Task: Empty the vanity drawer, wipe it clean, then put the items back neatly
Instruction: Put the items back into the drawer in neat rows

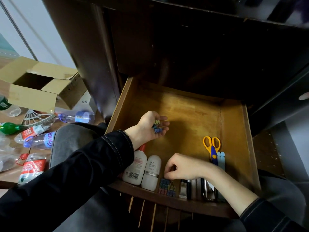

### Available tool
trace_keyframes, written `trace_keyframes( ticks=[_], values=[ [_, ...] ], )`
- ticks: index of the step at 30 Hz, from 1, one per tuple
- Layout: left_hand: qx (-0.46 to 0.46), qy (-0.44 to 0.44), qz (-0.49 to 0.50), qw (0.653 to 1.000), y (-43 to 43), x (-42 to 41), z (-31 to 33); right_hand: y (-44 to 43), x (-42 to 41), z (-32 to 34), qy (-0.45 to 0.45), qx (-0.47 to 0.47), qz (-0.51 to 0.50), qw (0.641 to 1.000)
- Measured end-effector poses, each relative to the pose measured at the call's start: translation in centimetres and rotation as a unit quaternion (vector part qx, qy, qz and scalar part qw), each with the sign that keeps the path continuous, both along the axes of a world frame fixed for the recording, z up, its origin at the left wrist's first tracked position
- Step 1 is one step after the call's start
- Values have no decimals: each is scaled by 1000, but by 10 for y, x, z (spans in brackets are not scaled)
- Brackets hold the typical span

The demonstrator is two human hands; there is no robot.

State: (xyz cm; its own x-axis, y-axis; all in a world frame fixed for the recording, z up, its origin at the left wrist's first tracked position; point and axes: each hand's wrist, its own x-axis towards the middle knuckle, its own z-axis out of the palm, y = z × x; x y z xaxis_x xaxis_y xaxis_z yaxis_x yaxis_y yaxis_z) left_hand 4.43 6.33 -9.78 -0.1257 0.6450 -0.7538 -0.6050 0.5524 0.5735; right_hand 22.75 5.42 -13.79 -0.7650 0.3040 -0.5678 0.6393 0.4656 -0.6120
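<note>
Landmark: the open wooden drawer (187, 114). Left of it, on the floor, lie a cardboard box (38, 87) and several plastic bottles (38, 141) — not part of the step.

Over the drawer's left half the left hand (148, 126) is cupped palm-up, fingers curled loosely around a small heap of binder clips (157, 127). Below it, against the drawer's front wall, two white bottles (142, 169) lie side by side.

Right of the bottles, a row of coloured clips (167, 187) sits at the front wall. The right hand (182, 166) hovers over this row, fingers pinched together at one clip; whether that clip is gripped or only touched cannot be told.

Procedure, as judged: place each clip flush beside the last, handles aligned, feeding one at a time from the cupped hand — keep the palm level to prevent spills.

Further right lie dark tubes (187, 188), then yellow-handled scissors (211, 148) touching pale blue strips (221, 160), nearer the drawer's right wall.
</note>
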Motion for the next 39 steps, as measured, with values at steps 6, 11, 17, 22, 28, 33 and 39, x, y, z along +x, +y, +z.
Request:
trace_keyframes(
  ticks=[6, 11, 17, 22, 28, 33, 39],
  values=[
    [7, -20, -12, 1000, -1, 1, 2, 5, -2, 10, 0, 24, -48, 999],
    [5, -27, -48, 998, -3, 2, 1, 19, 4, 21, 73, 166, -248, 952],
    [22, -57, -154, 986, -8, 7, 2, 23, 6, 31, 213, 204, -362, 884],
    [32, -140, -191, 971, -8, 12, 1, 21, 3, 29, 205, 204, -293, 911],
    [20, -128, -184, 974, -6, 12, 0, 20, 2, 30, 207, 198, -286, 914],
    [15, -113, -168, 979, -3, 12, -4, 20, 3, 32, 209, 186, -301, 912],
    [15, -58, -141, 988, -4, 8, -6, 21, 5, 36, 220, 164, -308, 911]
  ],
)
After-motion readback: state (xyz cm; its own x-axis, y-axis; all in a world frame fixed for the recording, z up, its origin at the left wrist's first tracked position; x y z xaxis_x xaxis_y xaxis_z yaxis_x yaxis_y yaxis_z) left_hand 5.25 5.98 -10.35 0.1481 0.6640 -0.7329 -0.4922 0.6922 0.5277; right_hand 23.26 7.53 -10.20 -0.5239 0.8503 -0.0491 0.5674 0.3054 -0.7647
